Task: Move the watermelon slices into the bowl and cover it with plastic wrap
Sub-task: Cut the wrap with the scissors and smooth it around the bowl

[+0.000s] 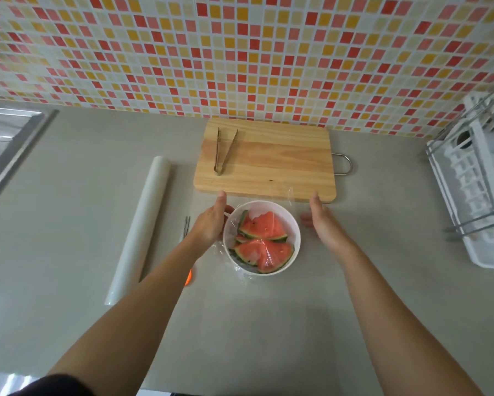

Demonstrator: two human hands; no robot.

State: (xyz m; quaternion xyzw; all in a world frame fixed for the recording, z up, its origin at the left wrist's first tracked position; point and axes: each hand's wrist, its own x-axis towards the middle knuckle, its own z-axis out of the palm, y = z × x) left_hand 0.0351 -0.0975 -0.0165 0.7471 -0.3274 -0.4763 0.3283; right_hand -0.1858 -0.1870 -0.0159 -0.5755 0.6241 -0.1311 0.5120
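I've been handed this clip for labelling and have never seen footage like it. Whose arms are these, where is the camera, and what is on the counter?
No machine here: these are a person's two bare arms, filmed by one wide-angle camera worn on the head, looking down at a grey counter. The left hand rests against the side of a white bowl of watermelon slices, with clear plastic wrap draped over it. The right hand is beside the bowl, fingers straight, apparently not touching it. Nothing is clearly gripped. Behind the bowl lies a wooden cutting board with metal tongs on it. Left of the bowl are the wrap roll and what look like scissors, partly under the left arm. A white dish rack stands at the right, a sink far left.
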